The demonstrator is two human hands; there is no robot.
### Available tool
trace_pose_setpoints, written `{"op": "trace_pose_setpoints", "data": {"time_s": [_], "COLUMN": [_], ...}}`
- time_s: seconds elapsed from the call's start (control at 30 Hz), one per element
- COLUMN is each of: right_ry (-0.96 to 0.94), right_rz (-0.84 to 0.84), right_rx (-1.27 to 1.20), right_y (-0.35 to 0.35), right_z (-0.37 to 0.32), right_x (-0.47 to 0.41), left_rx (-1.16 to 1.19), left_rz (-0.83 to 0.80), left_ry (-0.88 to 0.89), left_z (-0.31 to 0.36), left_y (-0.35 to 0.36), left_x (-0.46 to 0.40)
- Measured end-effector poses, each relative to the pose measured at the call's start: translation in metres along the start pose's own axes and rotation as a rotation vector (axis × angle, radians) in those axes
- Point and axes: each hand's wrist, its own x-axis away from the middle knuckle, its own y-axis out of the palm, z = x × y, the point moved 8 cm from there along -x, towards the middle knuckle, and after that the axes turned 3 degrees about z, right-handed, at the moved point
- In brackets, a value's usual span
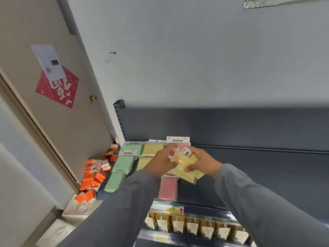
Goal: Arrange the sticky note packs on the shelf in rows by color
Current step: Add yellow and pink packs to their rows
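Observation:
Both hands meet over the dark blue shelf [231, 168], holding a bunch of yellow sticky note packs [187, 166]. My left hand [162, 161] grips the packs from the left, and my right hand [203, 162] holds them from the right and below. On the shelf under them lie rows of packs: green packs [122, 166] at the far left, yellow packs [151, 150] beside them, and pink packs [168, 188] running toward the front edge. A pink pack [178, 140] stands upright at the back.
Orange packs [96, 173] lie scattered on the floor left of the shelf, near a white bag [78, 209] and a beige door [53, 104]. The shelf below holds a row of yellow-brown packets [192, 225]. The right part of the top shelf is bare.

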Motion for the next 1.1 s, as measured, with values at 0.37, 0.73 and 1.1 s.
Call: {"op": "trace_pose_setpoints", "data": {"time_s": [0.37, 0.73, 1.1], "right_ry": [0.086, 0.046, 0.09], "right_rz": [0.231, 0.471, 0.616], "right_rx": [-0.247, -0.178, -0.223], "right_y": [0.039, 0.036, 0.058], "right_z": [0.003, -0.011, -0.005], "right_x": [-0.037, -0.06, -0.054], "left_rx": [0.132, -0.119, -0.639], "left_rz": [0.264, 0.157, 0.134], "left_ry": [-0.037, -0.044, 0.014], "left_z": [-0.074, -0.14, -0.171], "left_y": [-0.076, -0.104, -0.09], "left_x": [0.048, -0.065, -0.096]}}
